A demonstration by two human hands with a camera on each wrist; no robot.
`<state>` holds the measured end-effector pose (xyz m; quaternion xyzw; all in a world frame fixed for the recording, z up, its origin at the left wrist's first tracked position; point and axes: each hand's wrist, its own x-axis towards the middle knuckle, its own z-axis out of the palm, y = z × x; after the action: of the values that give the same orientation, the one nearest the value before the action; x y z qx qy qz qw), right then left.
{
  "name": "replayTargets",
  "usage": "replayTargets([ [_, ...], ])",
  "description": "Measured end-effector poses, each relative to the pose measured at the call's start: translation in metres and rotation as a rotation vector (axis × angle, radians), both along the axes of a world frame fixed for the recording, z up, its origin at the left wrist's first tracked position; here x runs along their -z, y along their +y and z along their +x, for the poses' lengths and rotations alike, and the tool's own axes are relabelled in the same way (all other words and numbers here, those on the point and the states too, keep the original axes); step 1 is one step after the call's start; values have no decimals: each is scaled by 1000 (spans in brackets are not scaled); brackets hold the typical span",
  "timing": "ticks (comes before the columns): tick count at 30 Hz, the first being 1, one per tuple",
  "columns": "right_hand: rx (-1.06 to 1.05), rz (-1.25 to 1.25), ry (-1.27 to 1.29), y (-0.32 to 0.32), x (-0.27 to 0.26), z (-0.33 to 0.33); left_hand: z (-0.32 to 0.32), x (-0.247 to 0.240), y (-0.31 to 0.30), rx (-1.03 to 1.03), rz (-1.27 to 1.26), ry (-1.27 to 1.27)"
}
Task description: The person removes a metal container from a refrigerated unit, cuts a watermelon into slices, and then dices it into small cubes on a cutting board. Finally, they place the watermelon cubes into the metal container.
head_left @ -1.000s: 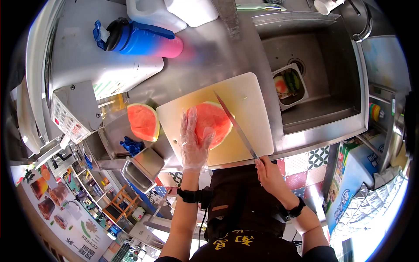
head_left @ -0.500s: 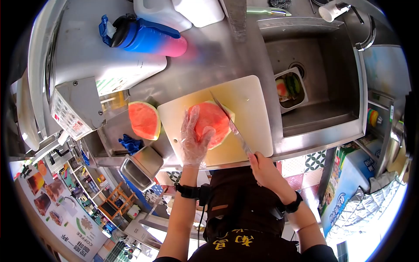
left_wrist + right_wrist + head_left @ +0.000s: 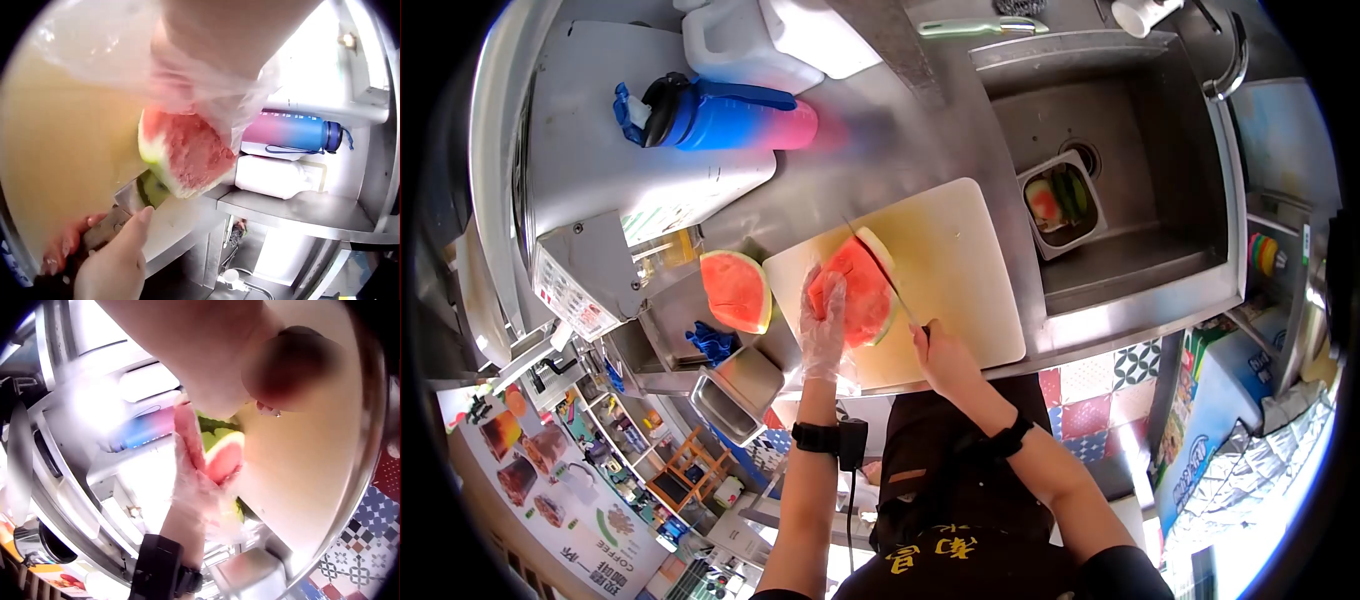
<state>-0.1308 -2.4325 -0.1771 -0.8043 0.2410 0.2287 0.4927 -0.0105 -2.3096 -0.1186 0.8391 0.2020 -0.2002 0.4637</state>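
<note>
A piece of watermelon (image 3: pixel 866 300) with red flesh and a pale green rind edge sits on the cutting board (image 3: pixel 970 285). My left hand (image 3: pixel 822 330), in a clear plastic glove, holds it from the left; the right wrist view shows the gloved fingers against its red flesh (image 3: pixel 224 461). My bare right hand (image 3: pixel 950 365) grips a knife by its handle. The knife's blade (image 3: pixel 907 303) lies along the right side of the piece, at the rind. From the left wrist, the blade (image 3: pixel 130 197) shows beside the green rind, partly hidden behind the melon.
Another watermelon piece (image 3: pixel 736 290) lies left of the board, near a blue cloth (image 3: pixel 712 342) and a metal container (image 3: pixel 730 405). A blue and pink bottle (image 3: pixel 740 116) stands farther back. In the sink (image 3: pixel 1140 265) at right sits a small tray (image 3: pixel 1083 236) with rind scraps.
The knife and right hand have moved left, bringing the blade against the melon's right side. The left hand has shifted slightly left, and the melon appears turned and tilted.
</note>
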Motion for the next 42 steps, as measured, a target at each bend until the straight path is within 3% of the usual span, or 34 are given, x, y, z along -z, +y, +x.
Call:
replayTargets([
  [2, -17, -17, -9, -14, -18, -5, -30, 16, 32, 585, 390, -304],
  [4, 26, -28, -101, -35, -35, -33, -57, 33, 38, 781, 442, -383],
  [5, -22, -24, 2, -47, -46, -40, -71, 41, 41, 875, 464, -430],
  [6, -70, -22, 101, -58, -57, -44, -78, 29, 24, 869, 451, -427],
  [9, -90, -23, 175, -60, -45, -56, -75, 8, -30, -127, -329, 54],
  [13, -12, -52, 31, -40, -7, -69, -73, 12, -29, -110, -291, 51],
  [18, -9, -47, 70, -30, 8, -66, -70, 15, -26, -118, -217, 30],
  [21, 0, -46, 60, -25, 8, -67, -70, 14, -23, -36, -99, -17],
  [24, -28, -31, 99, -36, -9, -64, -66, 4, -29, -109, -143, 43],
  [25, -40, -23, 118, -40, -18, -63, -66, 3, -27, -43, -38, 20],
  [28, -109, -17, 205, -60, -35, -91, -71, 12, -24, -43, -135, -40],
  [31, -95, -56, 214, -51, -30, -95, -71, 15, -22, -27, -42, -22],
  [37, -82, -91, 67, -43, 3, -63, -73, 18, -20, -99, -133, -8],
  [42, 56, -160, 113, -68, 7, -65, -76, 24, -16, -127, -247, -29],
])
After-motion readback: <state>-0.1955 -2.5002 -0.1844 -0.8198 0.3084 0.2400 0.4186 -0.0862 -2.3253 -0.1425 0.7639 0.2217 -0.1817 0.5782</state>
